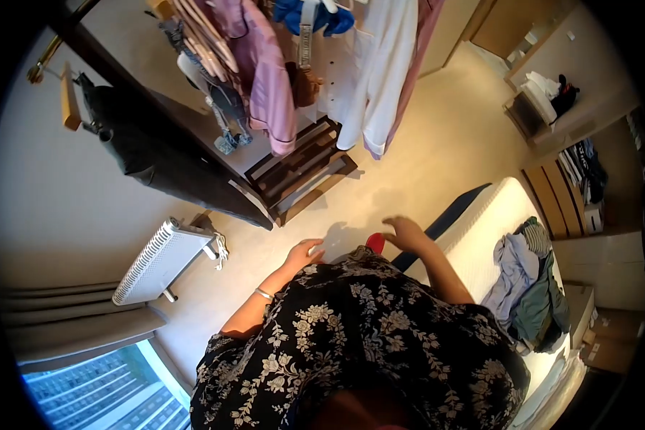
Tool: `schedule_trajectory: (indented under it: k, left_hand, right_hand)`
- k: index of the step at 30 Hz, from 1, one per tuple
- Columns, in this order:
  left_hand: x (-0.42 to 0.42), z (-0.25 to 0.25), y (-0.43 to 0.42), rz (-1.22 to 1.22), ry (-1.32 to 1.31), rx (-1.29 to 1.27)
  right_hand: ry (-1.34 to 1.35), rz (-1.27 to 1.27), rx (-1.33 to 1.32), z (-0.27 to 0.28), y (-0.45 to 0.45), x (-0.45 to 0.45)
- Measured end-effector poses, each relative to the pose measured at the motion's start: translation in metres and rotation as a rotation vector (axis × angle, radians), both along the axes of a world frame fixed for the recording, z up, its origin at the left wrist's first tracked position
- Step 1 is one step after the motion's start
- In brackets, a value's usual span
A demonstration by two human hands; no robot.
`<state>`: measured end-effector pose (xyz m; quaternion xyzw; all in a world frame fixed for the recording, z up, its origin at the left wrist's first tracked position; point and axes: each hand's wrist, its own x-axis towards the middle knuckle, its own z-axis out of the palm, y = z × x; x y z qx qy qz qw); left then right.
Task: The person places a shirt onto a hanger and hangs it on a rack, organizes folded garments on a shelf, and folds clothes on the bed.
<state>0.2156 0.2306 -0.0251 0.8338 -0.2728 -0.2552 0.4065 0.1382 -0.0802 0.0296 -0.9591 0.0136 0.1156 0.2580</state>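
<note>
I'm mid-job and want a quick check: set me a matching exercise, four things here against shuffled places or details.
Things:
1. Left hand
2. Right hand
3. White heater
4. Pile of clothes

Places or details:
A. On the mattress
B. Beside a red object
C. Bracelet at its wrist
D. Standing on the floor

Pairs: 1-C, 2-B, 3-D, 4-A.

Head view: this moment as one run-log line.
left hand: open, empty; right hand: open, empty; red item: seen between hands; garments: hanging ahead
</note>
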Motion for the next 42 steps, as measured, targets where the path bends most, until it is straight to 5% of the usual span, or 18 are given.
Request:
schedule_trajectory:
  k: [6,10,16,22,26,29,32,35,39,42]
  left_hand:
    - [-0.008,-0.036,0.009,0.043,0.460,-0.151]
    - [0.019,-0.007,-0.013,0.047,0.184,-0.072]
    - [0.023,0.006,-0.070,0.110,0.157,-0.152]
    - [-0.017,-0.013,-0.076,0.184,0.565,-0.313]
    - [-0.014,-0.069,-0.086,0.191,0.862,-0.295]
    - [-0.004,-0.031,-0.102,0.062,0.507,-0.110]
    - [0.028,-0.018,-0.087,-0.114,0.472,-0.002]
    - [0.062,-0.006,-0.116,-0.442,0.332,0.066]
    - [0.068,0.062,-0.174,-0.727,0.442,-0.080]
    - [0.052,0.094,-0.212,-0.892,0.320,-0.153]
  right_hand:
    - [0.449,-0.038,-0.009,-0.001,0.012,-0.039]
    - [0.310,0.004,-0.066,-0.015,0.021,-0.016]
    - [-0.009,0.135,0.053,-0.041,-0.023,-0.008]
    - [0.166,0.210,-0.213,-0.076,-0.037,-0.005]
    - [0.044,0.226,-0.137,-0.107,-0.059,-0.017]
    - [0.022,0.136,-0.176,-0.165,-0.067,-0.028]
    - [0.211,0.063,-0.203,-0.144,-0.044,-0.025]
    - [-0.096,-0.160,0.037,-0.075,-0.016,-0.016]
    - [-0.288,-0.595,0.730,0.020,0.016,0.006]
    - [-0.253,-0.675,0.720,0.061,0.020,-0.010]
